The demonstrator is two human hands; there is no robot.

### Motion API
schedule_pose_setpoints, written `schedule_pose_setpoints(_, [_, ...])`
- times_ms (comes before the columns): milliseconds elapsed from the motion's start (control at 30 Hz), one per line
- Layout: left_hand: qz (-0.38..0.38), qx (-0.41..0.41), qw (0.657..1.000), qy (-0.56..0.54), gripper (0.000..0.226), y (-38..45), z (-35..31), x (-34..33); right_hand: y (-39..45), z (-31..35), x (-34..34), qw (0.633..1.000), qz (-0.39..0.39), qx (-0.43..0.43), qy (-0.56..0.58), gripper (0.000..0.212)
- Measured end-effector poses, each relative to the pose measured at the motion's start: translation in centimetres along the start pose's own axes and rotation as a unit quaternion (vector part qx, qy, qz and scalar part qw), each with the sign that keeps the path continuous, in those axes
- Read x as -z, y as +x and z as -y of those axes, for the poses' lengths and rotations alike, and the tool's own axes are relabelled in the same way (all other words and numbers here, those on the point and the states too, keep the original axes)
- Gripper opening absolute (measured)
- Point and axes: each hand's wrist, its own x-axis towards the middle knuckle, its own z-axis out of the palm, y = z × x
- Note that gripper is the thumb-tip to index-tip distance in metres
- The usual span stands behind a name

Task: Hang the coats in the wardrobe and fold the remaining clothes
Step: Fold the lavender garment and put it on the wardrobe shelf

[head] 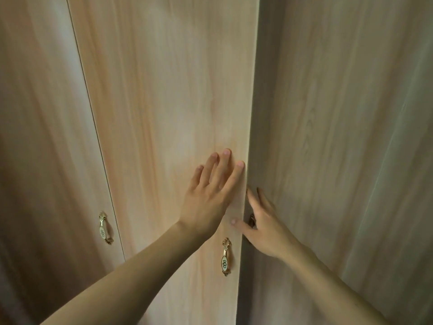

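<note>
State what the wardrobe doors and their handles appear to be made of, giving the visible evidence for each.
Wardrobe doors: pale wood or wood-look laminate, matt; streaky printed-looking grain, flat faces.
Handles: probably brass-coloured metal with a pale, ceramic-looking oval inset; ornate cast ends, slight shine. The exact material cannot be settled.

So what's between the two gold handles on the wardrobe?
In the head view, only bare wood and the thin seam between two doors. The left handle and the middle handle have nothing else between them; the left arm crosses lower down.

Pale wood-grain door panels [164,90] fill view; ornate brass handles [105,228]; soft warm light.
</note>
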Motion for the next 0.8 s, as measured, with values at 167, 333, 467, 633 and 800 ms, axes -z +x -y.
schedule_pose_setpoints(167, [0.006, -0.013, 1.000, -0.008, 0.107, 1.3, 0.2, -1.6, 1.2, -0.8, -0.8, 0.994, -0.028, -0.021, -0.102, 0.077])
schedule_pose_setpoints(333, [0.006, -0.001, 1.000, 0.002, 0.097, 2.5, 0.3, -2.9, 2.0, -1.5, -0.3, 0.989, -0.053, -0.029, -0.134, 0.077])
schedule_pose_setpoints(467, [-0.005, 0.011, 1.000, 0.003, 0.092, 3.4, 0.7, -4.2, 3.5, -2.3, 0.4, 0.984, -0.074, -0.038, -0.155, 0.081])
schedule_pose_setpoints(633, [-0.016, 0.019, 1.000, 0.000, 0.101, 4.1, 1.2, -6.4, 5.5, -4.3, 1.9, 0.970, -0.106, -0.008, -0.221, 0.079])
schedule_pose_setpoints(800, [-0.046, 0.025, 0.999, 0.009, 0.096, 4.9, 1.5, -8.7, 6.9, -6.1, 1.9, 0.961, -0.074, -0.010, -0.268, 0.088])
